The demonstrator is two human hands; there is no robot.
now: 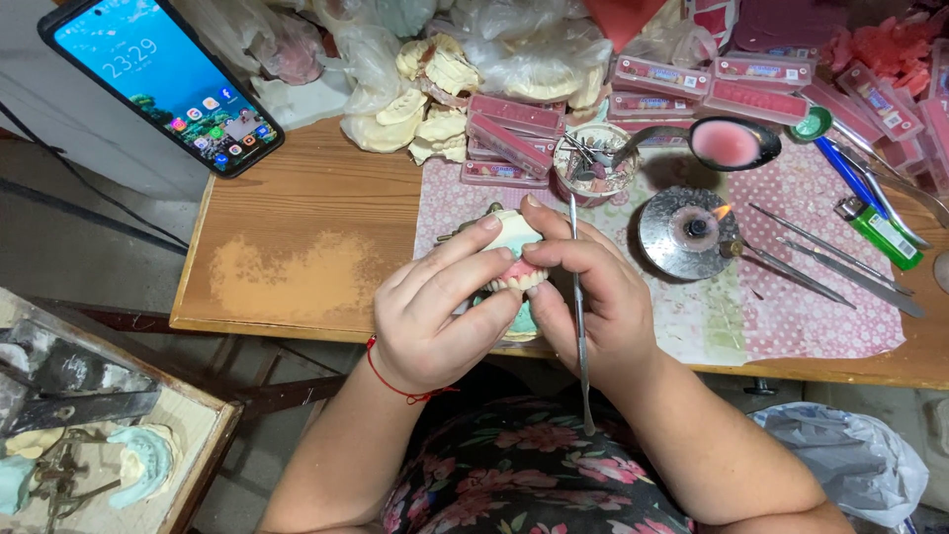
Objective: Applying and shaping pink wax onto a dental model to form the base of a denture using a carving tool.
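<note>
Both hands are closed on a dental cast with pink wax teeth (pixel 514 259) above the wooden table (pixel 297 227) edge: left hand (pixel 435 311) cradling it, right hand (pixel 593 287) also pinching a metal wax spatula (pixel 578 297).

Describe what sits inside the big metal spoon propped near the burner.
The big metal spoon holds smooth pink wax-like material filling its bowl. Whatever lies beneath that pink surface is covered. The small round metal burner burns in front.

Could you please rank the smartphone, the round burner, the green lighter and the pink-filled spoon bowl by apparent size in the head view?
1. smartphone, though nearer the camera
2. round burner
3. spoon bowl and green lighter: too alike
</note>
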